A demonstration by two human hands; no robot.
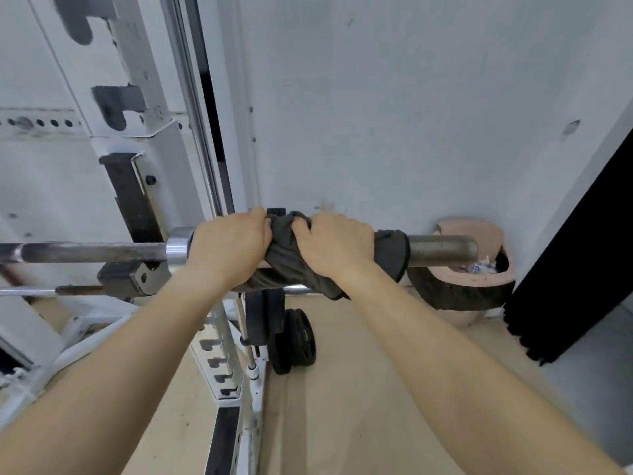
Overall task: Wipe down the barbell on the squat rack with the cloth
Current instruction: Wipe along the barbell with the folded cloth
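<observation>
1. Your barbell [96, 252] lies level on the white squat rack [137, 108], 1 bar, stiff and heavy; judge that it stays put under rubbing.
2. Your left hand [227, 250] is wrapped over the sleeve just right of the collar, pinching the cloth's bunched edge.
3. The cloth [284, 255], 1 dark piece, is soft and limp, wrapped around the sleeve; grip it through to the steel.
4. Your right hand [334, 245] is clamped over the cloth; bare sleeve end shows beyond. 2 hands, touching.
</observation>
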